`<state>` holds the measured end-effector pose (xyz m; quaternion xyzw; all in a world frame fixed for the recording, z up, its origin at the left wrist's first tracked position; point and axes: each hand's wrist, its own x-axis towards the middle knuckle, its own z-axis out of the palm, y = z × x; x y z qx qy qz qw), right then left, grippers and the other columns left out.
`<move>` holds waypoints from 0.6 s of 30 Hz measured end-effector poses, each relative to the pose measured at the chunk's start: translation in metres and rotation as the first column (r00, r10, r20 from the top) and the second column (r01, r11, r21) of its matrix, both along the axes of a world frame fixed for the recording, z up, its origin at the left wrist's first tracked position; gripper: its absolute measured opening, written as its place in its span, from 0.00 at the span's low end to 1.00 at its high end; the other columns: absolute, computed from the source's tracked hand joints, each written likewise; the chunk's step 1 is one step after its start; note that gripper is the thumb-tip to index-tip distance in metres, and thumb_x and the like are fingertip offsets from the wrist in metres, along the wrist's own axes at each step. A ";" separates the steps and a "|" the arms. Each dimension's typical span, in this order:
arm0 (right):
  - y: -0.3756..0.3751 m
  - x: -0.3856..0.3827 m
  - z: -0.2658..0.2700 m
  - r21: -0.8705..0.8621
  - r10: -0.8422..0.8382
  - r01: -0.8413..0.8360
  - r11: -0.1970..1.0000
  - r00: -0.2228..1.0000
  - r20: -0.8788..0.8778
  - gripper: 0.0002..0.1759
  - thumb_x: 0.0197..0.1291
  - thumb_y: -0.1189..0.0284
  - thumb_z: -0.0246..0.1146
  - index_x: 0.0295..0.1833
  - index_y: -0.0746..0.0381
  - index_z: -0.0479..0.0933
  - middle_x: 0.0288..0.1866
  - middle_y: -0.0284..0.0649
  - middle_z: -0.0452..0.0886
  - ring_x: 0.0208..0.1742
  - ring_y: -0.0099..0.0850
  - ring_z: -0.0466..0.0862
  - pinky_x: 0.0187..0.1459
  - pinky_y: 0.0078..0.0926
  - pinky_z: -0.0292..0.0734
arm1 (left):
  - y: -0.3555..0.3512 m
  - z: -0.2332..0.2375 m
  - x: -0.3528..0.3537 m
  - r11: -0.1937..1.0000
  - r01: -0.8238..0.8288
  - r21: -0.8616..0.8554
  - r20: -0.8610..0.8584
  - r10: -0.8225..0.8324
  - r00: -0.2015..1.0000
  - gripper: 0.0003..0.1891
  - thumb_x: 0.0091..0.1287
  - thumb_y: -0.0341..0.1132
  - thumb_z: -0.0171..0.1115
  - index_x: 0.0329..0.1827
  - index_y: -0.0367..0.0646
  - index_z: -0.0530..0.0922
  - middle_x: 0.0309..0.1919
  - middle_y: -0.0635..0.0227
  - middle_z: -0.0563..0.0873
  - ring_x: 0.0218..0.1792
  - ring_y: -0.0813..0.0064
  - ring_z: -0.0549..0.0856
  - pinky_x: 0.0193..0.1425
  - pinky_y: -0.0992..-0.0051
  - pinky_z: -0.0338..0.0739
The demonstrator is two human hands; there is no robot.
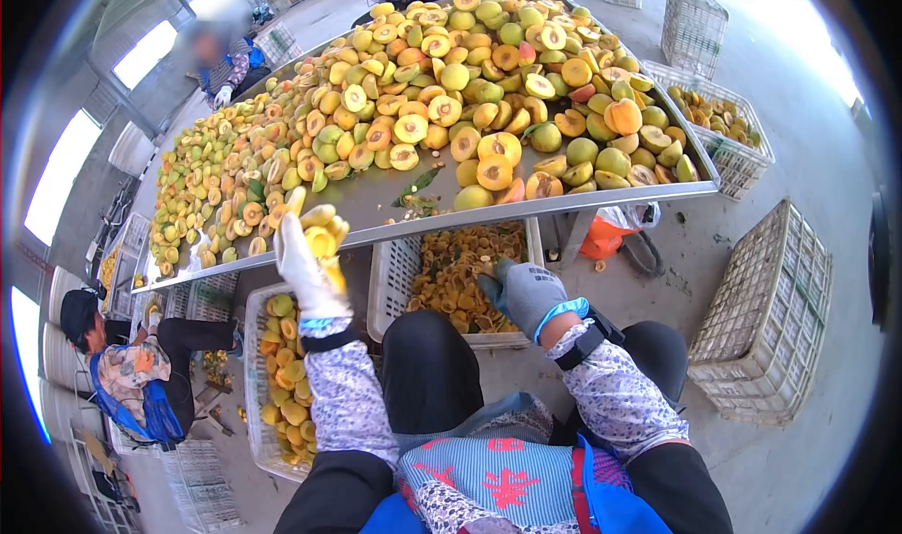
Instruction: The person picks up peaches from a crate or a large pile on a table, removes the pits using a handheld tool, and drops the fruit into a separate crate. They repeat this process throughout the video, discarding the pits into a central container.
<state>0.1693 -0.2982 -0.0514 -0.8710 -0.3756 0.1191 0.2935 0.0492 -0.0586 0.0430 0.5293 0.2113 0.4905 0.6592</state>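
My left hand, in a white glove, is raised at the near edge of the metal table. Its fingers curl round yellow peach halves. In a grey glove, my right hand is closed low in front of the table, over the right side of a white crate of peach scraps and pits. What its fingers hold, if anything, is hidden. Halved yellow-green peaches lie heaped across the table, many with cut faces up. A second white crate, beside my left leg, holds peach halves.
A crate of peach halves stands at the table's right side. Stacked crates stand on the floor at right. An orange bag lies below the table. Another person sits at left; more people sit along the table's far side.
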 end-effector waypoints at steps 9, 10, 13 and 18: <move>0.003 -0.009 0.013 0.147 -0.017 0.023 0.989 0.999 -0.044 0.16 0.70 0.58 0.64 0.46 0.62 0.79 0.35 0.55 0.86 0.39 0.55 0.86 0.40 0.51 0.80 | 0.032 -0.032 -0.005 0.786 -0.108 0.609 -0.441 0.448 0.778 0.13 0.71 0.37 0.64 0.50 0.37 0.86 0.44 0.54 0.90 0.46 0.63 0.89 0.56 0.69 0.81; 0.003 -0.009 0.012 0.156 -0.014 0.022 0.988 0.998 -0.053 0.16 0.70 0.58 0.64 0.46 0.62 0.79 0.35 0.55 0.86 0.39 0.55 0.86 0.40 0.51 0.80 | 0.012 -0.032 0.025 0.735 0.012 0.678 -0.421 0.375 0.826 0.14 0.70 0.39 0.66 0.50 0.38 0.87 0.42 0.57 0.91 0.44 0.65 0.89 0.55 0.70 0.81; -0.003 -0.002 0.020 0.085 -0.034 0.044 0.995 0.992 -0.119 0.17 0.71 0.57 0.61 0.50 0.60 0.80 0.40 0.55 0.87 0.44 0.55 0.86 0.47 0.52 0.80 | -0.051 -0.005 0.097 0.679 0.465 0.568 -0.791 0.296 0.535 0.30 0.63 0.56 0.68 0.58 0.39 0.83 0.48 0.52 0.90 0.49 0.57 0.89 0.58 0.65 0.80; -0.009 0.004 0.024 0.124 -0.047 0.055 0.991 0.997 -0.068 0.17 0.72 0.57 0.60 0.47 0.61 0.79 0.38 0.55 0.87 0.42 0.54 0.86 0.44 0.53 0.79 | -0.062 -0.015 0.159 0.586 0.687 0.430 -0.901 0.332 0.280 0.36 0.56 0.58 0.70 0.57 0.35 0.79 0.55 0.44 0.86 0.59 0.51 0.85 0.65 0.59 0.77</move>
